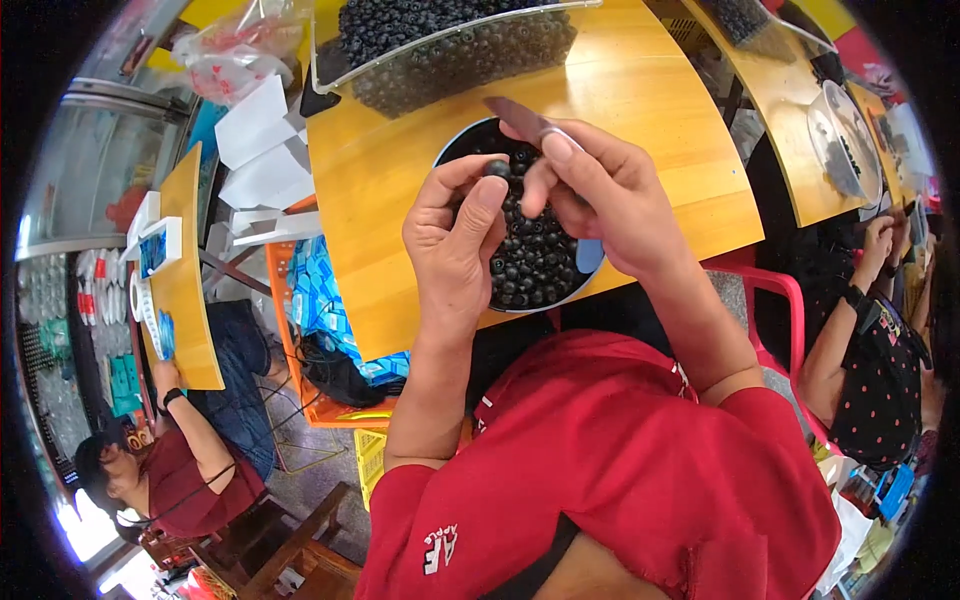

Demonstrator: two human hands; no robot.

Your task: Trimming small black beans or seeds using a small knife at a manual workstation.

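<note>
My left hand (450, 240) pinches a single blueberry (497, 169) between thumb and fingertips. Just to its right, my right hand (625, 205) grips a small knife (514, 115), its blade pointing up and left, above the berry and apart from it. Both hands are over a round bowl (590, 256) with a pale blue rim, which holds many loose blueberries (535, 260). My hands hide part of the bowl and the knife's handle.
A clear plastic bin (470, 45) full of blueberries stands on the wooden table (680, 130) behind the bowl. An orange crate (285, 330) with blue packets is at left. Co-workers sit at tables on both sides; a red chair (775, 280) is at right.
</note>
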